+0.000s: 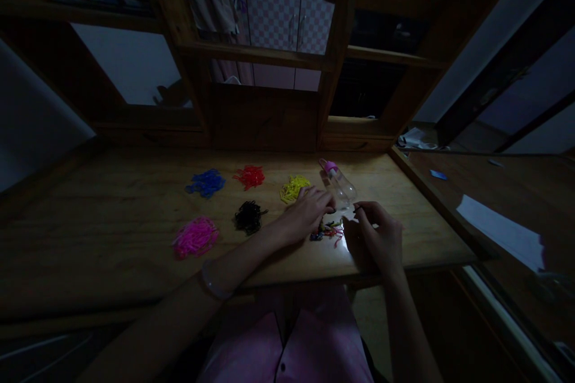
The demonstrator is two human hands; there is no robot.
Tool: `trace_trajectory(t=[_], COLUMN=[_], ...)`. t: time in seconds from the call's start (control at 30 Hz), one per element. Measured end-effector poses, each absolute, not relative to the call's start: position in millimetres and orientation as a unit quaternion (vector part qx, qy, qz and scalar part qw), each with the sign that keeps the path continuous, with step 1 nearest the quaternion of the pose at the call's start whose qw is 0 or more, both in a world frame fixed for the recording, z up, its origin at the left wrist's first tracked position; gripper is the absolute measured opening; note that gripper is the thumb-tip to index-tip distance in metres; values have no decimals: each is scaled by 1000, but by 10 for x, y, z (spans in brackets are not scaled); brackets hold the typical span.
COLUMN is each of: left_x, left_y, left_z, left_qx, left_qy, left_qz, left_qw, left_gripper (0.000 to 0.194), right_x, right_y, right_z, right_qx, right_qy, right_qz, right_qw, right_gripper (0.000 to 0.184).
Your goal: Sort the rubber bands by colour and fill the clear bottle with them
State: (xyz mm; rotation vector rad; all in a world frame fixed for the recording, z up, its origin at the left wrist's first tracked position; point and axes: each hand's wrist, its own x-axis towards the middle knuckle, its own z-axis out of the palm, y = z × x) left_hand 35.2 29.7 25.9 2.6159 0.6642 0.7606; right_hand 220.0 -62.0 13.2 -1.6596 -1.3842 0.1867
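Pinching a small dark piece (357, 207), our right hand (381, 236) sits right of the mixed strands (327, 232), which spread sideways beside our left hand (312, 208), the nearer; whether its curled fingers hold anything we cannot tell.

Support surface: a broad, flat, light-brown wooden desk top (112, 221) with visible grain. Five separate piles of thin, strand-like pieces lie on it, sorted by colour. Rear row, left to right: a bright blue pile (206, 183), a red pile (250, 176) and a yellow pile (294, 188). Nearer the front: a pink pile (196, 237) at left and a black pile (248, 217) right of it. A clear bulb-shaped bottle with a pink cap (342, 187) appears laid on its side, right of the yellow. A small mixed-colour cluster (330, 231) lies near the front edge.
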Motion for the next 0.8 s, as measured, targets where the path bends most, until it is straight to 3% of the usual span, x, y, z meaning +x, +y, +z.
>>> trace_trajectory(t=[0.13,0.5,0.63,0.8], left_x=[344,403,390,365], left_y=[334,337,352,337], left_z=[328,263,272,310], left_qx=[877,706,674,730], left_qy=[256,237,255,254], left_qz=[335,393,434,464], left_qw=[230,540,540,433], left_gripper=[10,22,20,16], right_x=[2211,1748,1583,1517], right_y=[-615,-582,-561,-517], right_z=[139,170,214,222], right_qx=[-676,-632,-621,-603], right_qy=[-555,-475,-444,-412], right_qz=[78,185,173,183], right_qw=[477,584,622,658], right_gripper=[17,19,21,25])
